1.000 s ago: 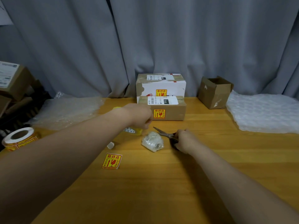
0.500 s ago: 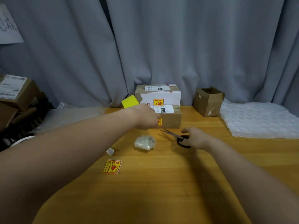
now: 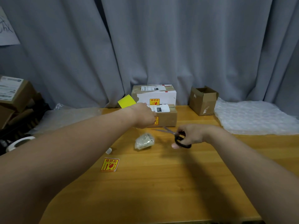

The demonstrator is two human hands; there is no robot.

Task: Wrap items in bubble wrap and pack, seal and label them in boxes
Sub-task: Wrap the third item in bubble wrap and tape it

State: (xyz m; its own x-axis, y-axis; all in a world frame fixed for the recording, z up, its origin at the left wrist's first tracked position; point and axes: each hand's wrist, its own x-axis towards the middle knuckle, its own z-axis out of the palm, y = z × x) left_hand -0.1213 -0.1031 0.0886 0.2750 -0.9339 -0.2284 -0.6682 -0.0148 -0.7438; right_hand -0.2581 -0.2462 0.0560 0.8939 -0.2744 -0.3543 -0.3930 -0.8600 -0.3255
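A small item wrapped in bubble wrap (image 3: 144,141) lies on the wooden table (image 3: 155,188). My left hand (image 3: 143,116) hovers just above and behind it, gripping a yellow roll of tape (image 3: 127,101) that sticks up behind the wrist. My right hand (image 3: 191,135) holds black-handled scissors (image 3: 179,138) to the right of the bundle, blades pointing left toward it. Two sealed, labelled boxes stand behind: a brown one (image 3: 166,118) in front of a white one (image 3: 155,94).
An open small carton (image 3: 203,100) stands at the back right beside a bubble wrap sheet (image 3: 255,118). More plastic wrap (image 3: 64,116) lies at the back left. A loose fragile sticker (image 3: 109,164), a small white cap (image 3: 109,150) and a sticker roll (image 3: 19,143) sit on the left.
My left hand rose from the table with the yellow tape roll. My right hand picked the scissors up off the table and moved them right.
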